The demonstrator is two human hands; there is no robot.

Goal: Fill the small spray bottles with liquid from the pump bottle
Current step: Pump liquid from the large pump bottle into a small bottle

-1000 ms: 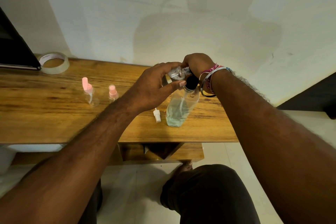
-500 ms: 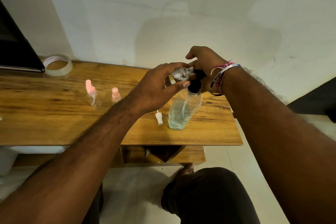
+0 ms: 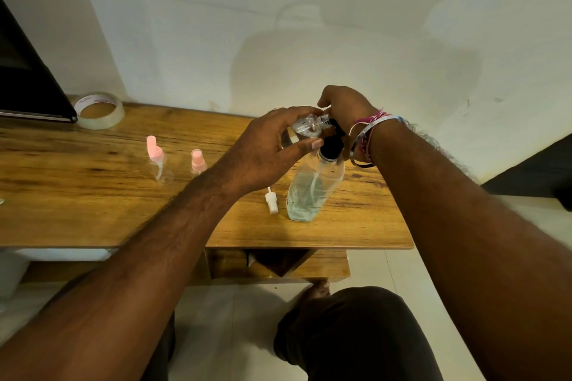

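Head view: left hand point(image 3: 263, 155) grips small spray bottle point(image 3: 306, 128) beside pump bottle point(image 3: 312, 192); right hand point(image 3: 346, 105) presses pump, finger curl unclear; misaligned nozzle could spill.

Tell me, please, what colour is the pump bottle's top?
Black; the pump top shows best in the head view.
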